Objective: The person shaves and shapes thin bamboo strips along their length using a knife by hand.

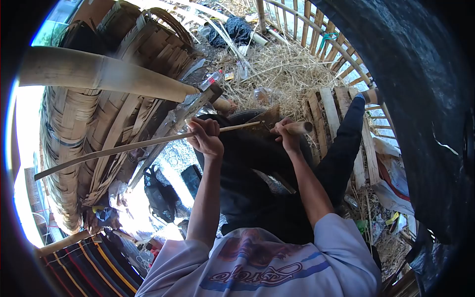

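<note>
Thin strip (114, 150) slanting lengthwise up rightward, left hand (204, 136) gripping it, right hand (287, 134) clenched round wooden handle (301, 128)

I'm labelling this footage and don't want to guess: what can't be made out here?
- Head view: the stretch of the strip inside the left hand, covered by the fingers.
- Head view: the part of the handle inside the right hand, covered by the fingers.
- Head view: any writing on the red-labelled bottle, too small to read.
- Head view: the dark sheet's outer edge, lost in the black lens rim.
</note>
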{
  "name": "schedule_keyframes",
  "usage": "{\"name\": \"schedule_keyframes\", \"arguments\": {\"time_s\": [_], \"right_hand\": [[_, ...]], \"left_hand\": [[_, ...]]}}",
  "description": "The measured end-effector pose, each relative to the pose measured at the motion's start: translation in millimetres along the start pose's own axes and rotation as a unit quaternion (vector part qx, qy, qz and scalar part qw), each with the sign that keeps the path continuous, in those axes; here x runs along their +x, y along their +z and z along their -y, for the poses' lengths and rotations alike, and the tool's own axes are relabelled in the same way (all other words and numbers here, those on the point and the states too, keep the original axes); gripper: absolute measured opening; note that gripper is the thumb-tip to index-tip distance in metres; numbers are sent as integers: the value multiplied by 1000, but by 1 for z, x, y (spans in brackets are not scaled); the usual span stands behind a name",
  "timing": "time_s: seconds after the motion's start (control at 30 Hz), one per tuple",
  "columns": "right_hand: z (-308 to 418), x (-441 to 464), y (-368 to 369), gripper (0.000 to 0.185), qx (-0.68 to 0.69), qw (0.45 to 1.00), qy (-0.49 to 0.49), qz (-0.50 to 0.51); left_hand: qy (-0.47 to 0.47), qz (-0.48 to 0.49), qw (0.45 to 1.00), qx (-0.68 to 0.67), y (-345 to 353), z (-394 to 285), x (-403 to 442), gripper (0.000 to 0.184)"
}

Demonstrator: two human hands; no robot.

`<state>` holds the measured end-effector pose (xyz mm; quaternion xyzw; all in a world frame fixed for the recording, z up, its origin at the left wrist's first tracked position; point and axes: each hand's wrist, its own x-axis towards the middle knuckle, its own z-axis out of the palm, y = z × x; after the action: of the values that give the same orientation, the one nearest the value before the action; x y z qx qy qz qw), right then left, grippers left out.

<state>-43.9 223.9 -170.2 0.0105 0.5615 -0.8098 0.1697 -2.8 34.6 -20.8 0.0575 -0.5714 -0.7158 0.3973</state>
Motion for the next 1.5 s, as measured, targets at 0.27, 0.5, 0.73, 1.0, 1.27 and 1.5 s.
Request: {"name": "schedule_keyframes", "arguments": {"time_s": [0.27,0.5,0.73,1.0,1.27,1.5], "right_hand": [[-11,15,-7,18,-21,998,-11,61],[2,22,-12,19,-72,996,12,48],[21,29,-16,17,193,981,33,-17],[32,16,16,10,41,996,-8,75],[17,9,10,11,31,997,-14,62],[29,9,9,15,61,996,-23,58]], "left_hand": [[-12,75,997,-19,8,5,-4,46],[-53,156,985,-41,11,8,16,45],[-65,136,988,-32,2,4,18,43],[-67,106,991,-52,-1,4,13,46],[-65,98,992,-50,-4,3,15,44],[-67,107,990,-55,0,5,17,42]]}}
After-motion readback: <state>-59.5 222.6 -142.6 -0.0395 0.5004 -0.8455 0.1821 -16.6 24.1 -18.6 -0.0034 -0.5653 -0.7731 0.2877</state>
